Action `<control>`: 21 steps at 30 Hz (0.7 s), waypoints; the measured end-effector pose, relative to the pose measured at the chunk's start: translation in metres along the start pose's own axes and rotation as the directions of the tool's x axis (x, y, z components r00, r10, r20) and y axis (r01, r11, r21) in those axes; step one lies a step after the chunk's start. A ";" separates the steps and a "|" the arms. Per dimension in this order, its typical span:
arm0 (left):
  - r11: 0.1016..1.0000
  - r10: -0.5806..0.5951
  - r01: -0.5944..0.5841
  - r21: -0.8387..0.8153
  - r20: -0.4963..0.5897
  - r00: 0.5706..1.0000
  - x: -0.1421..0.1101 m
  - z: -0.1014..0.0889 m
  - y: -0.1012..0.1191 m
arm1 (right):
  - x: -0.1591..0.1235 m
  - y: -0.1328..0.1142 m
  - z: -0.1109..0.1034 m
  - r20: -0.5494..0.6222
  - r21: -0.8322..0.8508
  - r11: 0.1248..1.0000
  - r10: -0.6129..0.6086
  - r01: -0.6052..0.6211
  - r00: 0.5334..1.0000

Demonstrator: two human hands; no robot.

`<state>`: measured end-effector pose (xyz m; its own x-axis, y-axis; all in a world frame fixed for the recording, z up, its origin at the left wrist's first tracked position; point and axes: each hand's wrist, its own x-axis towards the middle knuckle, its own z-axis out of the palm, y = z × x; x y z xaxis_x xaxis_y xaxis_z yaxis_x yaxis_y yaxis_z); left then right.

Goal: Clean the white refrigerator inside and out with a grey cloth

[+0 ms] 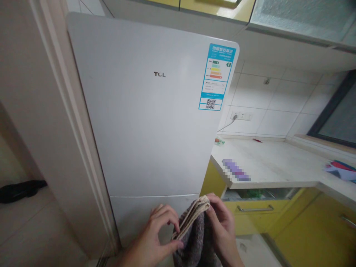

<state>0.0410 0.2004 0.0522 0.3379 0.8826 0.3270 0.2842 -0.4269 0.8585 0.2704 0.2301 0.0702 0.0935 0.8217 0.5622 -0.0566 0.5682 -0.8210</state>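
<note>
Two hands: left (pixel 164 231), right (pixel 222 226) | one cloth (pixel 194 237) | one fridge (pixel 147 111)

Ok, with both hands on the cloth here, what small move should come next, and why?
Probably ease the left hand away from the right hand to spread the cloth: they hold opposite ends of its pale edge, whose layers lie close together while the dark part hangs in folds.

"TCL" on the refrigerator door (pixel 144 129) — Chinese energy label (pixel 218 77) with "1" and QR code (pixel 210 104).
</note>
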 end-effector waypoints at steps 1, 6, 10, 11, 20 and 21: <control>1.000 -0.008 0.008 -0.012 0.022 1.000 -0.002 0.003 0.001 | 0.000 0.000 -0.001 -0.012 0.004 1.000 0.006 -0.006 1.000; 0.984 -0.104 0.094 0.152 0.055 0.993 -0.004 0.006 0.001 | -0.004 0.003 -0.008 -0.046 0.017 1.000 0.027 -0.026 0.999; 0.933 -0.105 0.073 0.352 0.073 0.992 -0.003 0.002 -0.004 | -0.006 0.003 -0.010 -0.023 0.050 0.998 0.030 -0.029 0.999; 0.916 -0.095 0.057 0.397 0.077 0.992 -0.002 0.001 -0.006 | -0.007 0.003 -0.010 -0.004 0.053 0.998 0.028 -0.028 1.000; 0.963 -0.068 0.107 0.247 -0.161 0.985 0.002 -0.020 -0.017 | -0.005 0.011 -0.017 -0.087 -0.147 0.982 0.102 -0.114 0.991; 0.974 -0.067 0.109 0.198 -0.208 0.976 0.002 -0.025 -0.014 | -0.004 0.013 -0.018 -0.096 -0.169 0.976 0.121 -0.136 0.988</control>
<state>0.0149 0.2129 0.0510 0.1245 0.9308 0.3437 0.4912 -0.3588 0.7937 0.2871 0.2335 0.0554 0.1813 0.8763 0.4465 0.0998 0.4352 -0.8948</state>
